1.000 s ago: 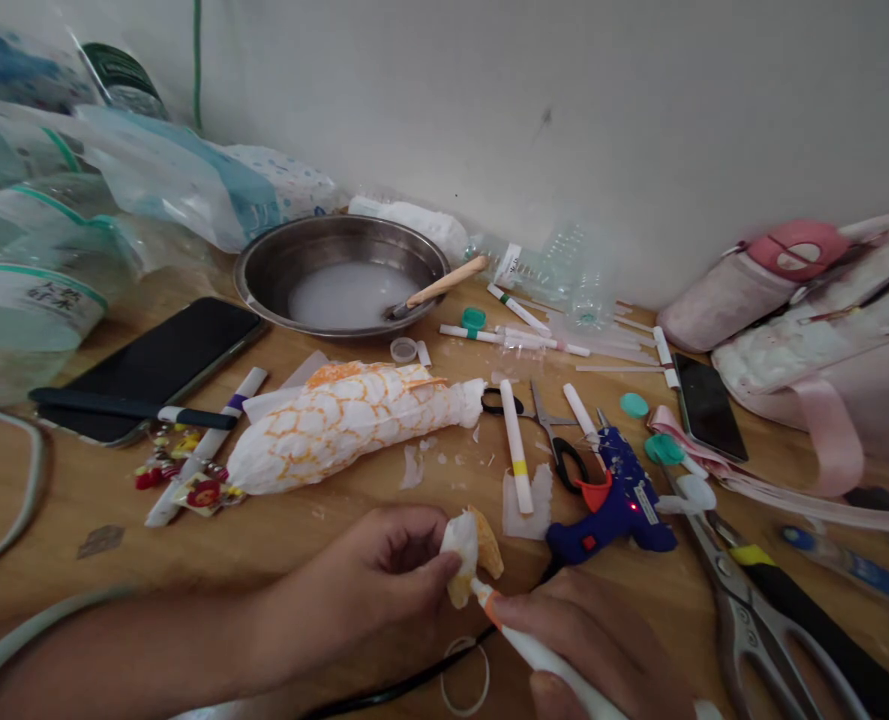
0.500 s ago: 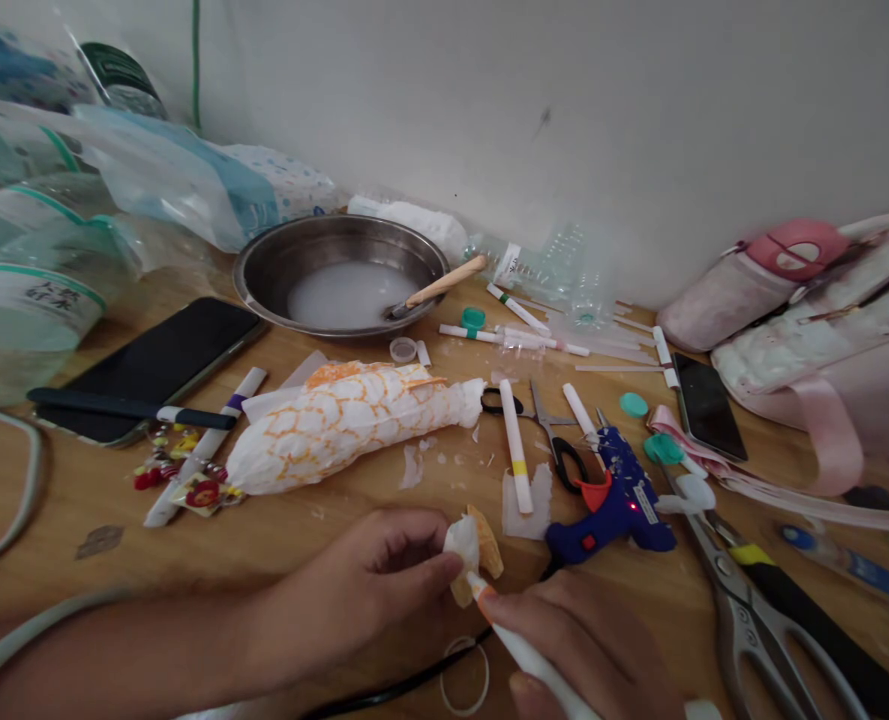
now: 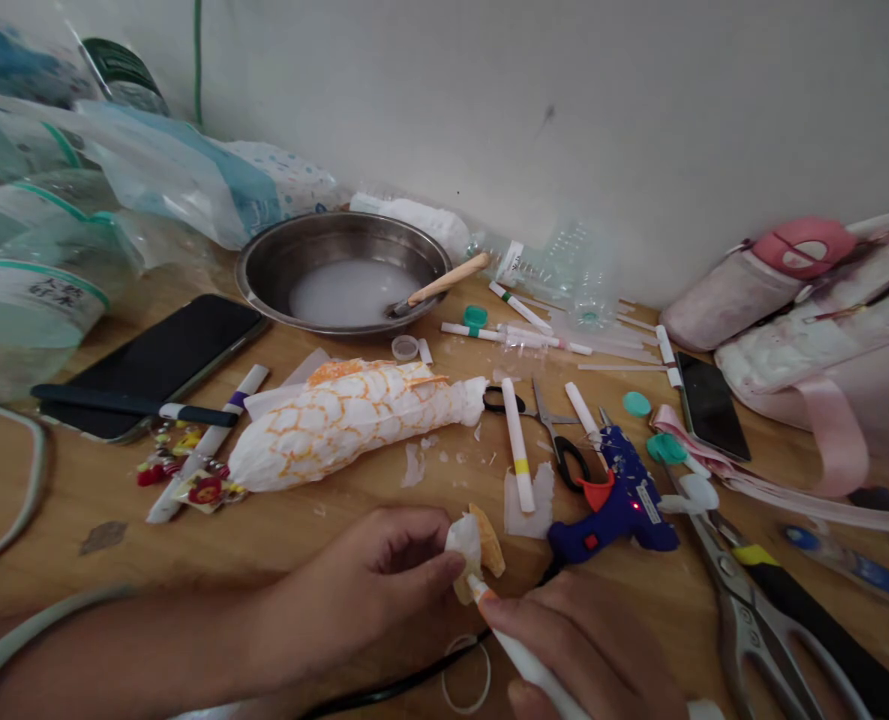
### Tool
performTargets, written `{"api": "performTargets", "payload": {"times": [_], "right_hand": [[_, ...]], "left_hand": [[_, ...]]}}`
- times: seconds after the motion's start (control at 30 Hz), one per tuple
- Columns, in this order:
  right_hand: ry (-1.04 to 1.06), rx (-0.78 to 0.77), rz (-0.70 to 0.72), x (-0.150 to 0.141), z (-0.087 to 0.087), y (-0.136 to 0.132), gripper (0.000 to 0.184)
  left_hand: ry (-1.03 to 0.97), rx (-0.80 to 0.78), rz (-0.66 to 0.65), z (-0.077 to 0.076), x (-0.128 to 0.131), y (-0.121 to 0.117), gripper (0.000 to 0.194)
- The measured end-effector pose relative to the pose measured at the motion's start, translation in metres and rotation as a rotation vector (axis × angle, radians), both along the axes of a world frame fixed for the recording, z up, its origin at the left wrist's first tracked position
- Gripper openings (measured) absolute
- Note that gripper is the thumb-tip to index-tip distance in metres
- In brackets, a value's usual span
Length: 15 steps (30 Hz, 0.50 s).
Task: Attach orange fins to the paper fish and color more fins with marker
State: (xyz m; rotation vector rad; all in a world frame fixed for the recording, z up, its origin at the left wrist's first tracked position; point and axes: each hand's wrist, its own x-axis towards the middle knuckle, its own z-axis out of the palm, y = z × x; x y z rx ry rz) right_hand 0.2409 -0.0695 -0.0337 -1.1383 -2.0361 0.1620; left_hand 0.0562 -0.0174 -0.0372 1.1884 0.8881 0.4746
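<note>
Between the thumb and fingers of my left hand is a small white papery piece with an orange-tinted flap. My right hand grips an orange-tipped white marker, its tip against the lower part of that piece. Beyond my hands lies a white fish-shaped form with orange scale lines and an orange fin on top. A capped white marker with a yellow band rests on a scrap to the right, beside a blue glue gun with a small red light.
A steel bowl of cloudy liquid holds a wooden-handled brush. Black-handled scissors lie mid-table, large grey scissors at right. Phones, plastic bottles, a pink-lidded bottle and a bag surround the work. A black cord runs near my hands.
The whole view has shifted very slightly. Both hands keep almost the same position, with the marker tip still on the papery piece.
</note>
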Motion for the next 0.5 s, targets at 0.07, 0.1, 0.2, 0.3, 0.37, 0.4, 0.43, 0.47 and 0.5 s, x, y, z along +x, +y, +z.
{"api": "performTargets", "payload": {"times": [0.07, 0.1, 0.2, 0.3, 0.37, 0.4, 0.43, 0.47, 0.5], "right_hand": [[0.02, 0.018, -0.012, -0.002, -0.004, 0.001, 0.036], [0.033, 0.029, -0.024, -0.004, -0.006, 0.002, 0.037], [0.096, 0.09, -0.097, -0.011, -0.012, 0.002, 0.039], [0.118, 0.109, -0.129, -0.014, -0.012, 0.0, 0.04], [0.069, 0.088, -0.081, -0.012, -0.008, 0.0, 0.037], [0.042, 0.078, -0.049, -0.009, -0.005, 0.0, 0.035], [0.019, 0.069, -0.022, -0.007, -0.003, 0.0, 0.033], [-0.001, 0.06, 0.002, -0.004, -0.001, 0.001, 0.033], [-0.018, 0.054, 0.019, -0.002, 0.001, 0.001, 0.033]], "left_hand": [[0.0, -0.012, 0.003, 0.0, 0.0, 0.0, 0.023], [-0.004, -0.025, 0.0, 0.001, 0.0, 0.0, 0.023], [-0.046, -0.06, -0.016, 0.003, -0.001, 0.0, 0.024], [-0.076, -0.071, -0.021, 0.004, -0.003, 0.0, 0.023], [-0.071, -0.066, -0.022, 0.004, -0.002, 0.0, 0.022], [-0.067, -0.063, -0.023, 0.005, -0.002, 0.0, 0.022], [-0.068, -0.062, -0.024, 0.005, -0.001, 0.0, 0.022], [-0.071, -0.062, -0.02, 0.004, -0.001, 0.001, 0.021], [-0.074, -0.06, -0.016, 0.004, 0.0, 0.001, 0.02]]}}
